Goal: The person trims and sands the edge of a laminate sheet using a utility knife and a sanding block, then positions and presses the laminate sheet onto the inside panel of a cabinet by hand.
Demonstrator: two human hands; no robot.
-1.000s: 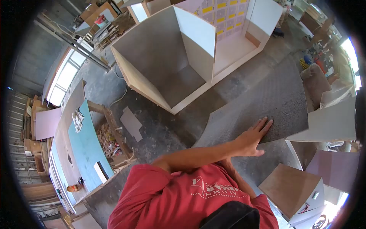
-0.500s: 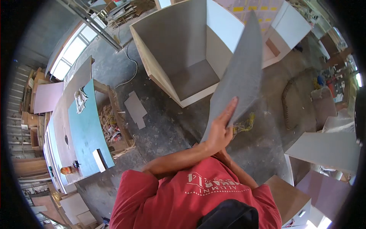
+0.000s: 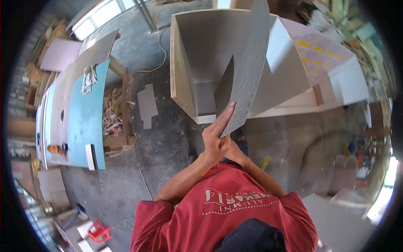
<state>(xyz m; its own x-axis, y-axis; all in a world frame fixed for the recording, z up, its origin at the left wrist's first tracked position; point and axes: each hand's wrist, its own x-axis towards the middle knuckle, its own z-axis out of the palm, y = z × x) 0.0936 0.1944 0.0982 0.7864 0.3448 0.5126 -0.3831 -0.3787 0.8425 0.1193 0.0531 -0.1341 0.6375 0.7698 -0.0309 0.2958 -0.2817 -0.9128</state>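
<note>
A: What's biggest on your feed?
B: Open cabinet [image 3: 205, 46], standing on the floor just beyond the person. Bench [image 3: 124, 101] off to the left, carrying a turquoise sheet [image 3: 86, 113]. Laid flat, I'd guess so the bench supports its width.
A: And the panel?
B: I have the grey panel [image 3: 252, 54] in front of the cabinet opening, near-upright and tilted, lower corner at the hands. Probably on edge because it's too broad to carry flat. Can't tell if it touches the cabinet.
A: Smaller stuff?
B: Notched offcut [image 3: 147, 105] on the floor between bench and cabinet. White cloth [image 3: 89, 79] crumpled on the sheet's far end.
A: Hands?
B: Left hand [image 3: 214, 140]: fingers straight, close together, lying along the panel near its low corner. Looks like steadying. Thumb hidden, so I can't confirm a pinch. Right hand [image 3: 234, 150] sits just beside it, low; fingers mostly hidden, can't tell their state. Likely there for support.
A: Smallest?
B: Orange item [image 3: 54, 149], near end of the bench. Too blurred to name.
</note>
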